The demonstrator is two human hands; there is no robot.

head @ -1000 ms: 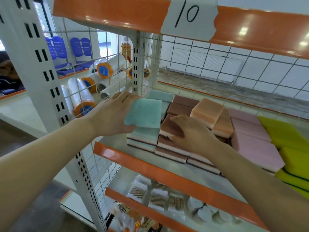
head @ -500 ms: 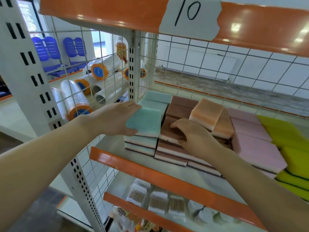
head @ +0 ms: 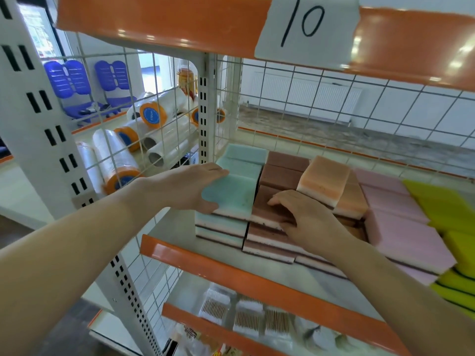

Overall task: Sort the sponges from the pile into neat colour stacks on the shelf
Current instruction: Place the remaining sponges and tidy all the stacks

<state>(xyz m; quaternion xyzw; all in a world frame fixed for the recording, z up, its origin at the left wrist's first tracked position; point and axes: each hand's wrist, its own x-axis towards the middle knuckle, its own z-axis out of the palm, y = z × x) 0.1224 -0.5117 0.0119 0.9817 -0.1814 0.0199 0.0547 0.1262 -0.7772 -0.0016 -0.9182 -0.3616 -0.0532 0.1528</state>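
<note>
Sponges lie in colour rows on the orange-edged shelf (head: pixel 213 260). My left hand (head: pixel 187 188) holds a teal sponge (head: pixel 231 194) by its left edge, thumb at its near corner; the sponge lies on top of the front teal stack (head: pixel 221 227). My right hand (head: pixel 305 217) rests with curled fingers on the front brown stack (head: pixel 267 235), fingertips on its top sponge. To the right sit orange sponges (head: pixel 323 179), a pink row (head: pixel 403 227) and yellow-green sponges (head: pixel 457 227).
A wire grid panel (head: pixel 164 116) closes the shelf's left side, with rolls of plastic film (head: pixel 115 160) behind it. An upper orange shelf with a "10" label (head: pixel 305 24) hangs overhead. Boxes of cotton swabs (head: pixel 246 314) lie on the shelf below.
The teal sponge in my left hand has come down from a tilted hold onto the front teal stack. My right hand has stayed on the brown stack.
</note>
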